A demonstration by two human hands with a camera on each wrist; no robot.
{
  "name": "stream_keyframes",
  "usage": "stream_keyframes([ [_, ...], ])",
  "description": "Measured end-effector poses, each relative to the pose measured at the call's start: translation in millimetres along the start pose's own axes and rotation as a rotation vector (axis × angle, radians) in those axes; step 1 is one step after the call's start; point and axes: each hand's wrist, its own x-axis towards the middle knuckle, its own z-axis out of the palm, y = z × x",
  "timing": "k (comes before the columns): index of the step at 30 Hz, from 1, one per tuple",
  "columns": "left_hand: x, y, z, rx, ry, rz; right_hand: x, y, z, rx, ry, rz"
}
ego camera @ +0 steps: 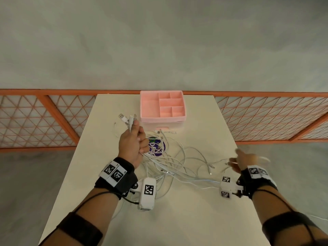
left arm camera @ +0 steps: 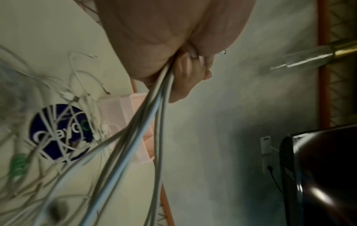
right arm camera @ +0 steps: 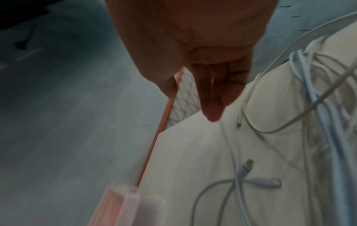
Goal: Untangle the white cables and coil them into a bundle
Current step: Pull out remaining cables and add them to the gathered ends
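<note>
A tangle of white cables (ego camera: 170,157) sprawls over the middle of the cream table (ego camera: 195,219). My left hand (ego camera: 135,139) grips a bunch of them, plug ends (ego camera: 130,119) sticking up past the thumb; in the left wrist view the gathered white cables (left arm camera: 154,97) run down out of the fist (left arm camera: 185,71). My right hand (ego camera: 243,161) hovers blurred near the table's right edge, fingers spread and holding nothing. In the right wrist view its fingers (right arm camera: 212,97) hang straight above loose cable ends (right arm camera: 247,169).
A pink compartment organiser (ego camera: 162,107) stands at the table's far edge. A round blue sticker (ego camera: 156,147) lies under the cables. An orange mesh fence (ego camera: 44,119) runs behind the table. Bare tabletop (ego camera: 177,228) stretches toward me.
</note>
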Motion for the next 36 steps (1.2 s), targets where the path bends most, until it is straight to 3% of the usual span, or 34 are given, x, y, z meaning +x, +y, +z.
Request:
stream_keyframes([
  [1,-0.1,0.4,5.5,0.006,-0.011,0.002,-7.2,1.8,13.0,-0.047,-0.048,-0.034],
  [3,-0.2,-1.6,15.3,0.032,-0.025,0.002,-33.8,-1.9,42.1,-0.144,-0.198,-0.284],
  [5,-0.5,-5.7,24.1,0.056,-0.032,-0.004,-78.5,-8.9,71.5,-0.266,-0.512,-0.602],
  [7,-0.1,-8.3,31.4,0.049,-0.036,-0.012,-120.8,-10.5,100.9,-0.456,-0.785,-0.785],
  [9,1.4,-5.0,35.4,0.031,-0.041,-0.009,-143.5,-3.0,126.3,-0.635,-0.835,-0.931],
  [11,4.3,7.0,32.5,0.006,-0.031,0.016,-142.0,10.5,139.1,-0.707,-0.754,-1.015],
  [14,12.0,35.6,14.7,-0.066,0.028,0.099,-115.9,28.6,128.4,-0.875,-0.593,-0.958],
  [17,22.0,58.7,-7.9,-0.140,0.083,0.154,-74.3,50.6,96.5,-1.068,-0.507,-0.870],
  [20,30.2,67.4,-23.5,-0.185,0.121,0.169,-43.1,66.3,66.1,-1.118,-0.439,-0.819],
  [29,32.7,70.1,-34.7,-0.193,0.137,0.180,-7.6,51.0,2.6,-1.293,-0.077,-0.742],
  [31,32.5,65.2,-35.4,-0.173,0.143,0.170,-1.5,48.7,-2.1,-1.266,-0.156,-0.714],
  [33,31.7,60.3,-36.0,-0.160,0.141,0.149,3.0,52.8,-1.8,-1.205,-0.345,-0.622],
  [36,28.1,54.2,-37.0,-0.125,0.107,0.087,1.9,66.8,-1.4,-0.982,-0.510,-0.464],
])
